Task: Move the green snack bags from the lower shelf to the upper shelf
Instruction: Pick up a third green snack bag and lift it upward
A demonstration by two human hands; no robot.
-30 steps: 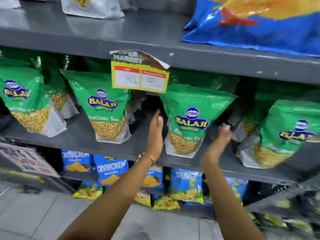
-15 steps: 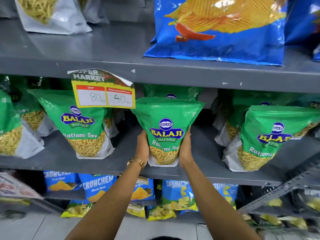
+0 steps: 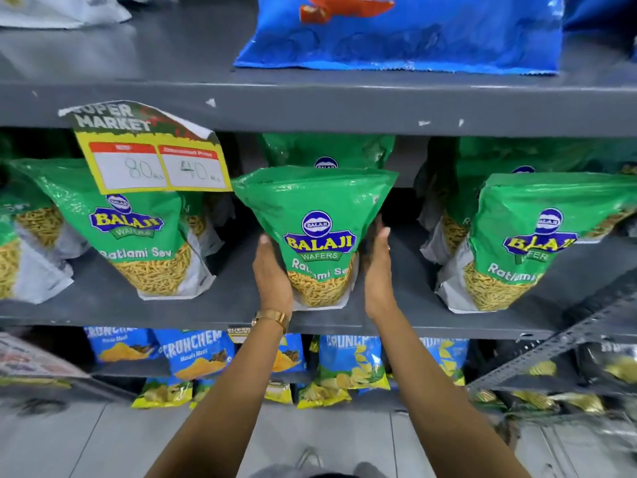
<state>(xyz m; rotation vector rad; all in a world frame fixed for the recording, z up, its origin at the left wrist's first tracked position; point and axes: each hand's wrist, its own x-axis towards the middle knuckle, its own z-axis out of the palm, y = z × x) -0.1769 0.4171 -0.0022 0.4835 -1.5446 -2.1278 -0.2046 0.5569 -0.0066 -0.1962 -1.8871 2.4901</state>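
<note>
A green Balaji Ratlami Sev bag (image 3: 319, 215) stands upright at the front of the lower grey shelf (image 3: 103, 305). My left hand (image 3: 272, 274) presses its left side and my right hand (image 3: 377, 270) its right side, so both hands clasp it. Another green bag (image 3: 327, 151) stands right behind it. More green bags stand to the left (image 3: 138, 236) and to the right (image 3: 537, 243) on the same shelf. The upper grey shelf (image 3: 172, 60) runs above, with bare surface in its middle.
A large blue chip bag (image 3: 413, 39) lies on the upper shelf at right, a white-bottomed bag (image 3: 58, 10) at its far left. A yellow price tag (image 3: 151, 157) hangs from the upper shelf's edge. Blue Crunchem bags (image 3: 193, 353) fill the shelf below.
My two hands went from reaching with spread fingers to closing on both sides of the middle green bag. The view has shifted so that bag sits in the centre.
</note>
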